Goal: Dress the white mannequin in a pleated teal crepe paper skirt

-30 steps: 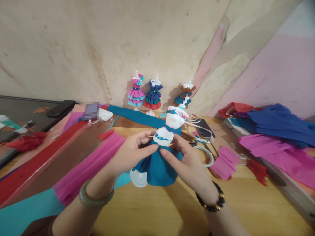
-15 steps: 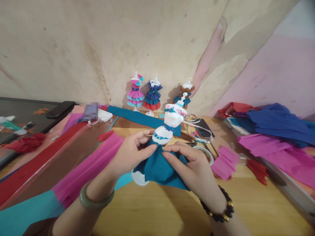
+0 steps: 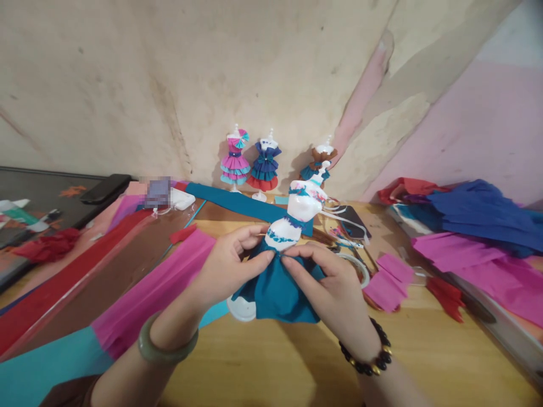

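Left hand (image 3: 224, 265) is half closed: thumb and index pinch the top edge of the teal skirt (image 3: 282, 299) at the front, other fingers curled in behind the form's hip. Right hand (image 3: 335, 288) pinches the same edge just beside it, thumb and index nearly together, remaining fingers bent over the skirt's side. Thumb tips sit close but look apart. Can't see the fingertips behind the form (image 3: 299, 208), so can't tell how hard they press there. Skirt is around the form's lower part, below the white hip, flaring out downward between the hands. Two-sided pinch probably holds the folds bunched at the edge and stops the sheet slipping. Form is tilted, neck toward the right and away from the wearer, likely so the front edge faces up and both thumbs can reach it. Its base (image 3: 242, 310) pokes out at the skirt's lower left; contact with the table (image 3: 254, 367) isn't clear. Teal strip (image 3: 237, 200) lies behind the form, within reach. Tape roll (image 3: 363, 274) is just beyond the right hand, pink scrap (image 3: 389, 281) next to it. Three dressed forms (image 3: 266, 161) stand by the wall (image 3: 271, 56), probably parked out of the way of the hands.
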Demonstrator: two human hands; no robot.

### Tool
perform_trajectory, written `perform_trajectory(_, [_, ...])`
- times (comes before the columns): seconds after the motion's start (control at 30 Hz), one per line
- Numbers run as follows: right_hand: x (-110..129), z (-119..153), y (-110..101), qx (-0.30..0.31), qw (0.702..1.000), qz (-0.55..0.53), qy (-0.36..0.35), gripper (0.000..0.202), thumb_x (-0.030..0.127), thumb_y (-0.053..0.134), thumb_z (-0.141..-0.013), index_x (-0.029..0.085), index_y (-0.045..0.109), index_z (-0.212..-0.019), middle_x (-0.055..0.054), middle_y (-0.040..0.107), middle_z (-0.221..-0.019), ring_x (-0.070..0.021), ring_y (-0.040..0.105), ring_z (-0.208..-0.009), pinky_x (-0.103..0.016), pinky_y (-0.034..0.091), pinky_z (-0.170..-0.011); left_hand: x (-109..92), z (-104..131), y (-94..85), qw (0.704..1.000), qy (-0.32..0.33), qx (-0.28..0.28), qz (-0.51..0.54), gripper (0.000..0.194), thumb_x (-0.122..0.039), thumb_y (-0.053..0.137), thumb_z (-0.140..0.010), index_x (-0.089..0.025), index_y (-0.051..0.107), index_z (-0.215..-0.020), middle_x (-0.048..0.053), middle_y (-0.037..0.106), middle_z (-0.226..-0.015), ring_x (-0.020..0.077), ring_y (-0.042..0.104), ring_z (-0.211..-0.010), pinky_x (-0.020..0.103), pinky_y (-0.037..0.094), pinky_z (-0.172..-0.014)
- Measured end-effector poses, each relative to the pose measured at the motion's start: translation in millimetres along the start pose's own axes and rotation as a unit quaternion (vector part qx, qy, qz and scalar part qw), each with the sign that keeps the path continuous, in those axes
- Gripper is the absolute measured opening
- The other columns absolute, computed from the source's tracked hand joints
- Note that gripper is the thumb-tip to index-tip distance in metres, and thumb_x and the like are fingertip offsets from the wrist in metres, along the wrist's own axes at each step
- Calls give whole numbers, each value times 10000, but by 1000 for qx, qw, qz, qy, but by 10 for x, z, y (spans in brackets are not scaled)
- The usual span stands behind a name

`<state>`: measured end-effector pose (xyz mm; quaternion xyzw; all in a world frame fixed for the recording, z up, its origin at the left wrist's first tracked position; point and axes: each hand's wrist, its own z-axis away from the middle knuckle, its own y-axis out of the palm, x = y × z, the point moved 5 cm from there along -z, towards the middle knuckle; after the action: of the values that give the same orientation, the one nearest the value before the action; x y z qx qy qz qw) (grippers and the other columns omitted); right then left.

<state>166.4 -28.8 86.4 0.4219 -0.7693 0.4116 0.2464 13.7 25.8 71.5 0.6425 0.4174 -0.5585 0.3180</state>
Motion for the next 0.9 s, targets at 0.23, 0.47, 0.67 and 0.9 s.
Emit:
perform_trajectory(0.23, [-8, 10, -5, -6, 999, 25, 19, 65, 249, 648, -858, 223, 673, -805, -6, 744, -805, -175, 690, -743, -296, 537, -715, 22, 14, 16, 999, -26, -2, 19, 394, -273, 690, -812, -186, 612, -1188, 90, 749, -1114, 236, 690, -1050, 311, 546, -869])
perform_trajectory(0.47, [-54, 0, -3, 30, 997, -13, 69, 118, 340, 693, -817, 225, 695, -844, -6, 742, -804, -174, 677, -716, -281, 533, -680, -14, 1, -9, 1000, -1, -9, 18, 355, -250, 663, -827, -162, 617, -1168, 99, 753, -1102, 229, 703, -1008, 311, 550, -860])
perform_trajectory(0.67, [-134, 1, 69, 90, 985, -33, 142, 188, 389, 743, -754, 214, 702, -807, 1, 737, -772, -175, 672, -706, -256, 518, -638, -25, 13, -25, 1000, 0, -8, 1, 373, -242, 681, -811, -164, 627, -1172, 101, 733, -1154, 248, 676, -1080, 332, 537, -912])
perform_trajectory(0.9, [-200, 42, 59, 53, 985, 25, 160, 175, 371, 722, -769, 210, 663, -731, 23, 687, -673, -160, 628, -629, -255, 473, -598, 0, 16, 61, 999, -11, 7, 44, 365, -236, 706, -780, -181, 644, -1135, 99, 735, -1142, 267, 676, -1077, 381, 540, -920])
